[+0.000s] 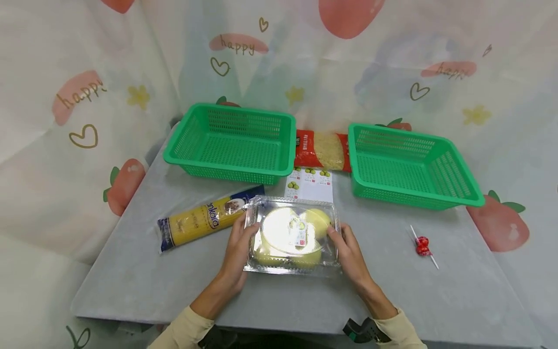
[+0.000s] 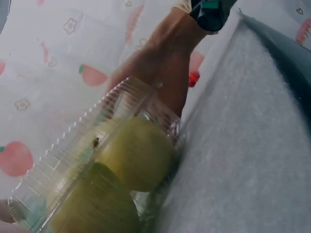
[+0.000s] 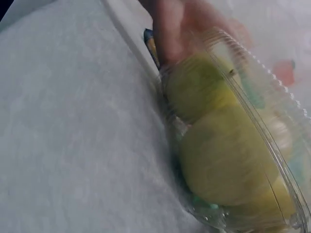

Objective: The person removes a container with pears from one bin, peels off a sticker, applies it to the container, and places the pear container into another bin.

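Gripped evenly from both ends

We saw the table (image 1: pixel 287 303), a left green basket (image 1: pixel 226 173) and a right green basket (image 1: pixel 410 196) beyond the clear fruit box (image 1: pixel 293 236). Its long axis seemed crosswise, squarely between the left hand (image 1: pixel 237 252) and right hand (image 1: pixel 353 254), which grasped opposite ends, neither nearer.
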The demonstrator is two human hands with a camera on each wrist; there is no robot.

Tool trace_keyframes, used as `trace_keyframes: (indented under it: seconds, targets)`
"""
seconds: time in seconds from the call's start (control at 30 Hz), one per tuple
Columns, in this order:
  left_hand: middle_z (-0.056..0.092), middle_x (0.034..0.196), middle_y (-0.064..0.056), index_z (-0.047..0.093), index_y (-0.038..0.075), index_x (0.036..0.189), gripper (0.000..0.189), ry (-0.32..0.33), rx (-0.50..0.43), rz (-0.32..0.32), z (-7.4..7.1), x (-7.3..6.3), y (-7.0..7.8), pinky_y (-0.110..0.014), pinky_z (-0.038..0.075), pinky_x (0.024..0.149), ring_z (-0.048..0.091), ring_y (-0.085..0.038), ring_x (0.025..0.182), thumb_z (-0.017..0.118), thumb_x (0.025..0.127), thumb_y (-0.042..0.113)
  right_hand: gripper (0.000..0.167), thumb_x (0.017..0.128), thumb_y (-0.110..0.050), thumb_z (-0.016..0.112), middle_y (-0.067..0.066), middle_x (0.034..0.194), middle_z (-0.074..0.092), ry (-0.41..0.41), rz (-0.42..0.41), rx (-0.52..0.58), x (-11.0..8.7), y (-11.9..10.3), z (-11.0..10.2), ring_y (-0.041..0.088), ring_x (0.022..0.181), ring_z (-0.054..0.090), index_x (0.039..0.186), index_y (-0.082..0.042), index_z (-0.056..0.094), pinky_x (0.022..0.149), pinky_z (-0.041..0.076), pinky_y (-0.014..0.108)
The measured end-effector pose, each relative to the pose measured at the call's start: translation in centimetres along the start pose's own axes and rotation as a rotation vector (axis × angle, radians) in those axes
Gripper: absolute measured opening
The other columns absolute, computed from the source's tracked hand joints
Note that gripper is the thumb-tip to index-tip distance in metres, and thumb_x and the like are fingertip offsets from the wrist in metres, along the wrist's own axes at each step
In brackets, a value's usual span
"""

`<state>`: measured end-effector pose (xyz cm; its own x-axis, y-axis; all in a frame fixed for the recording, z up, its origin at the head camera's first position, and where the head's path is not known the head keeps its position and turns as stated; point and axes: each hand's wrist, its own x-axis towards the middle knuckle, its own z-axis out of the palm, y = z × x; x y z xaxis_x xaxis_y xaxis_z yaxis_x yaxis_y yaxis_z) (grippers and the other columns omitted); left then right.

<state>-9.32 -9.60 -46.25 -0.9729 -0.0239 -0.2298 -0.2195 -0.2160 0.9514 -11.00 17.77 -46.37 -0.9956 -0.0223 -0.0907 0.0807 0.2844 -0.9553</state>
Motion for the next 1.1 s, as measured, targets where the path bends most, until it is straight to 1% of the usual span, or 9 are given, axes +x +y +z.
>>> trace_keyframes:
  seconds: [0.1, 0.17, 0.3, 0.4, 0.5, 0.7, 0.83, 1.0, 1.1]
  targets:
    - [0.012, 0.178, -0.005, 0.024, 0.022, 0.168, 0.071, 0.007, -0.046, 0.009, 0.4, 0.4, 0.5, -0.061, 0.004, 0.130, 0.007, -0.030, 0.164, 0.055, 0.108, 0.041, 0.047, 0.114, -0.040, 0.044, 0.014, 0.129, 0.055, 0.009, 0.002, 0.073, 0.2, -0.4, 0.1, 0.023, 0.115, 0.051, 0.145, -0.006, 0.044, 0.098, 0.043, 0.034]
    - [0.015, 0.178, -0.005, 0.026, 0.021, 0.168, 0.071, 0.012, -0.054, 0.023, 0.6, 0.7, 0.9, -0.061, 0.005, 0.130, 0.010, -0.030, 0.164, 0.057, 0.107, 0.041, 0.046, 0.114, -0.042, 0.043, 0.011, 0.132, 0.054, 0.001, 0.021, 0.148, 0.4, -0.9, 0.0, 0.022, 0.120, 0.055, 0.146, -0.011, 0.039, 0.096, 0.048, 0.033]
    - [0.024, 0.175, -0.008, 0.031, 0.017, 0.166, 0.070, 0.002, -0.060, 0.085, 1.2, 1.7, 1.8, -0.063, 0.010, 0.129, 0.019, -0.032, 0.161, 0.059, 0.106, 0.038, 0.047, 0.114, -0.044, 0.042, 0.014, 0.142, 0.049, -0.028, 0.016, 0.269, 0.7, -2.0, -0.3, 0.037, 0.131, 0.059, 0.149, -0.016, 0.030, 0.091, 0.059, 0.040]
    - [0.034, 0.170, -0.006, 0.035, 0.020, 0.164, 0.068, -0.012, -0.071, 0.102, 1.6, 2.3, 2.5, -0.057, 0.019, 0.128, 0.030, -0.029, 0.157, 0.061, 0.105, 0.038, 0.050, 0.114, -0.044, 0.040, 0.020, 0.149, 0.044, -0.031, -0.008, 0.281, 0.9, -2.6, -0.7, 0.049, 0.133, 0.057, 0.152, -0.017, 0.026, 0.086, 0.062, 0.046]
    - [0.040, 0.164, -0.003, 0.038, 0.022, 0.162, 0.064, -0.031, -0.077, 0.100, 2.0, 2.7, 2.9, -0.053, 0.026, 0.126, 0.037, -0.026, 0.152, 0.061, 0.105, 0.038, 0.051, 0.114, -0.044, 0.039, 0.022, 0.153, 0.040, -0.021, -0.012, 0.279, 0.8, -3.0, -1.0, 0.050, 0.139, 0.051, 0.154, -0.018, 0.023, 0.087, 0.060, 0.044]
    - [0.046, 0.158, -0.003, 0.046, 0.023, 0.156, 0.055, -0.050, -0.064, 0.102, 2.7, 2.5, 3.0, -0.056, 0.025, 0.122, 0.039, -0.026, 0.148, 0.059, 0.105, 0.037, 0.051, 0.114, -0.042, 0.039, 0.018, 0.159, 0.034, -0.023, -0.008, 0.310, -0.5, -3.3, -1.6, 0.050, 0.149, 0.040, 0.156, -0.021, 0.020, 0.091, 0.056, 0.044]
    - [0.043, 0.162, -0.004, 0.041, 0.022, 0.159, 0.060, -0.066, -0.058, 0.090, 3.3, 2.1, 2.7, -0.057, 0.025, 0.121, 0.037, -0.028, 0.150, 0.060, 0.105, 0.038, 0.051, 0.114, -0.041, 0.038, 0.014, 0.156, 0.036, -0.016, 0.005, 0.331, -1.5, -3.3, -2.1, 0.043, 0.143, 0.047, 0.158, -0.024, 0.019, 0.091, 0.057, 0.045]
    - [0.039, 0.165, -0.006, 0.035, 0.021, 0.162, 0.062, -0.120, -0.054, 0.081, 4.2, 1.9, 2.4, -0.054, 0.027, 0.123, 0.036, -0.028, 0.152, 0.058, 0.107, 0.038, 0.047, 0.115, -0.038, 0.037, 0.010, 0.145, 0.042, 0.023, 0.007, 0.366, -2.3, -3.0, -3.0, 0.023, 0.123, 0.066, 0.157, -0.024, 0.022, 0.084, 0.062, 0.040]
    - [0.038, 0.165, -0.005, 0.035, 0.022, 0.162, 0.059, -0.151, -0.032, 0.086, 4.7, 1.8, 2.4, -0.055, 0.024, 0.126, 0.033, -0.028, 0.154, 0.054, 0.109, 0.040, 0.043, 0.115, -0.038, 0.036, 0.007, 0.146, 0.039, 0.033, -0.009, 0.393, -2.6, -2.8, -3.8, 0.013, 0.119, 0.067, 0.154, -0.024, 0.025, 0.084, 0.063, 0.039]
